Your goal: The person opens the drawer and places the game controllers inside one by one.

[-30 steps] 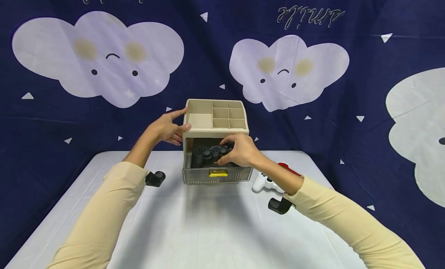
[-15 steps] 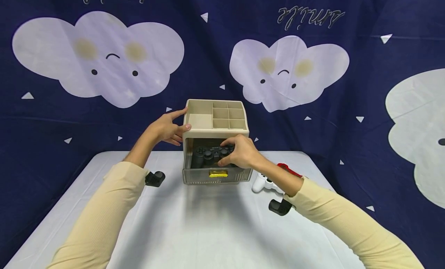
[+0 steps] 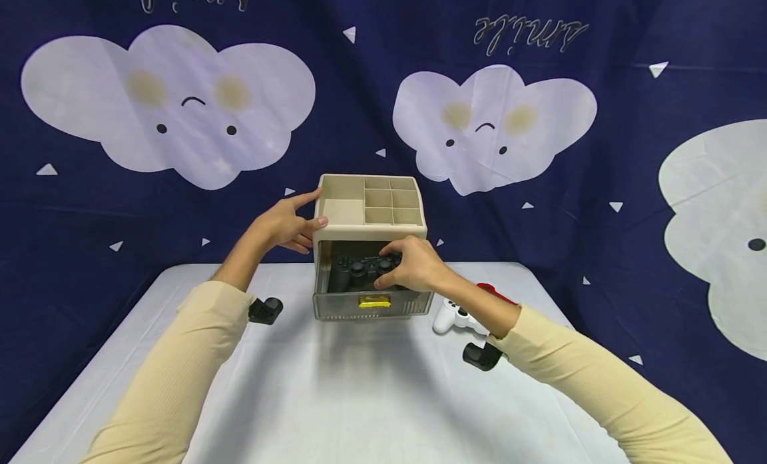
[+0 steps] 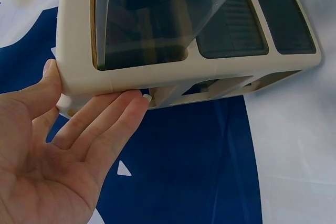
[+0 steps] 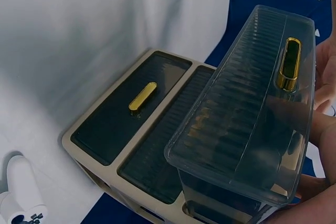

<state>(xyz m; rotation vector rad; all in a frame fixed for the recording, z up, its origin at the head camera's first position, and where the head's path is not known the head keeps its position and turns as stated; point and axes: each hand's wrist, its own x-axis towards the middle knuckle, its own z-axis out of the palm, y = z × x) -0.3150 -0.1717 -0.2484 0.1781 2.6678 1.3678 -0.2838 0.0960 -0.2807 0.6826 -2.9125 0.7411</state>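
A beige desktop organizer (image 3: 371, 233) stands at the table's back, its clear top drawer (image 3: 398, 305) with a gold handle (image 3: 374, 302) pulled out. Inside lies a black game controller (image 3: 357, 269). My right hand (image 3: 416, 264) reaches over the drawer's right side and grips the controller's right half, covering that part; thumb on the near side, fingers on the far side. My left hand (image 3: 281, 224) rests against the organizer's upper left side. In the left wrist view, the left hand's (image 4: 63, 145) fingers lie straight along the wall, thumb at the top edge.
To the right of the organizer, a white game controller (image 3: 446, 316) lies on the white tablecloth (image 3: 359, 397). A red object (image 3: 493, 292) shows behind my right forearm. Lower drawers, one with a gold handle (image 5: 143, 97), are closed. A dark blue cloud-print curtain (image 3: 353, 104) hangs behind.
My right hand and the black controller have sunk slightly into the drawer since a second ago. The left hand keeps its place; the head view has shifted a little.
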